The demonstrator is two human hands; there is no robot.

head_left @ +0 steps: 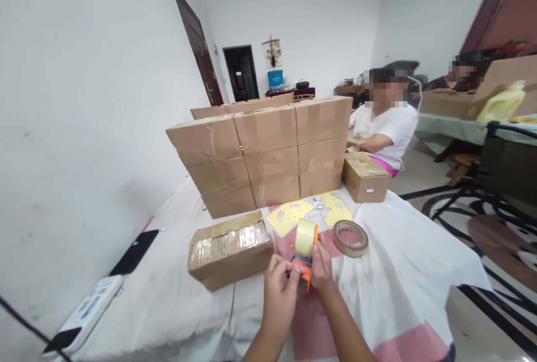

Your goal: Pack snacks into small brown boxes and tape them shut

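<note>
Gripping the orange plastic tape dispenser with its pale-yellow roll, long axis pointing away, roll farthest. Curling the right hand against its right side; pressing left hand fingertips together near its lower left, pinched material unclear.

Left hand and right hand bare, slender forearms (uncovered as well).

On the worktop, stacked boxes are standing at twelve o'clock. Before them, a carton is lying at eleven, a tape roll at one.
</note>
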